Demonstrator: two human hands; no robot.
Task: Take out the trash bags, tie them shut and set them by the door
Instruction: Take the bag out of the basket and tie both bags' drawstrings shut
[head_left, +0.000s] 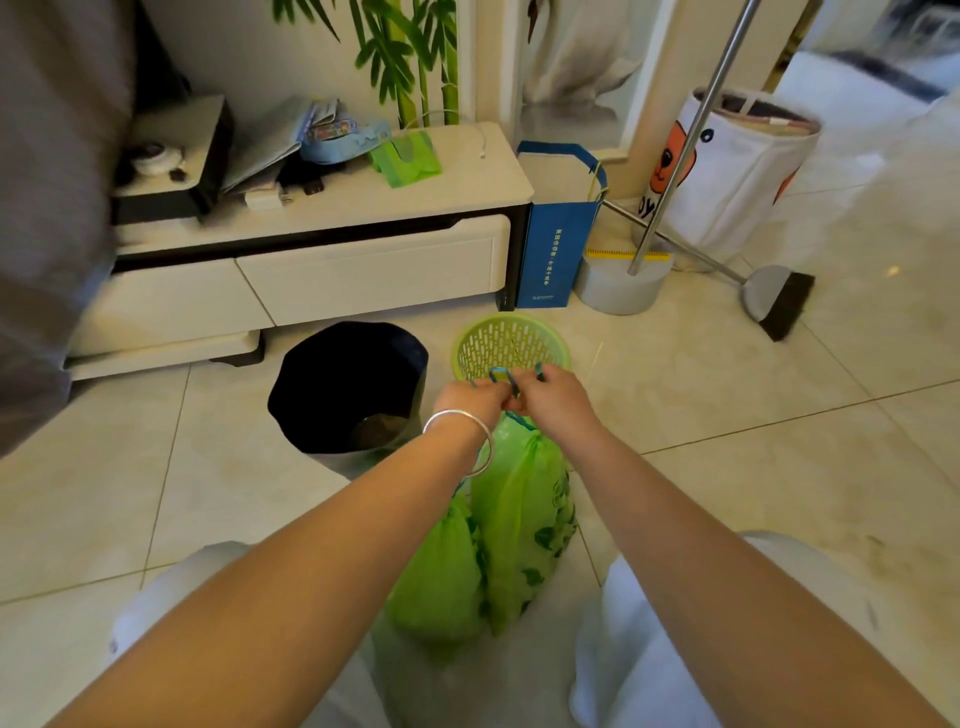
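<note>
Two green trash bags hang low between my knees: a larger printed one (524, 514) and a smaller plain one (441, 566) to its left. Blue drawstrings (501, 375) rise from the gathered bag tops. My left hand (467, 402), with a silver bangle on the wrist, and my right hand (553, 402) meet above the bags, both pinched on the drawstrings. Just beyond my hands stands an empty green perforated basket (511, 343). Left of it is a bin lined with a black bag (348, 387), with some waste at its bottom.
A low white TV cabinet (311, 260) runs along the back left. A blue paper bag (556, 234), a grey dustpan with pole (623, 280), a broom (779, 296) and a white laundry basket (737, 171) stand at the back right. The floor is pale tile.
</note>
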